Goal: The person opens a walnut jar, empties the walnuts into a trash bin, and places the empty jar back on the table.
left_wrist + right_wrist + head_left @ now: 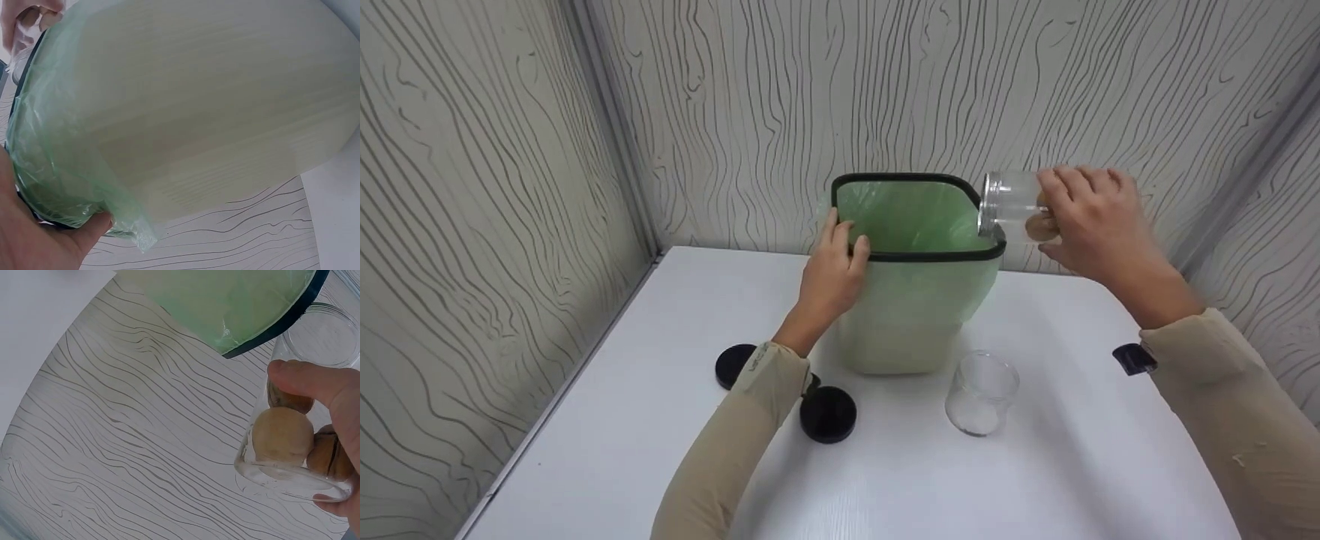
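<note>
Head view: left hand [832, 266] grips the black rim of the bin [915, 352], thumb inside over the green bag [911, 217]; right hand [1099, 221] wraps round a glass jar [1011, 206], tipped sideways, mouth at the bin's right rim; right wrist view: walnuts [282, 436] inside the jar; on the table [1035, 480], an empty glass [981, 392] and two black lids [828, 413].

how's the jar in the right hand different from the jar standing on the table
The held jar lies tipped on its side in the right hand, mouth toward the green-lined bin; the table jar stands upright, untouched. The held jar has round brown pieces inside; the table jar looks empty. The held jar is up at the bin's rim; the table jar sits on the white table in front of the bin. Both are clear glass with no lid on.
</note>
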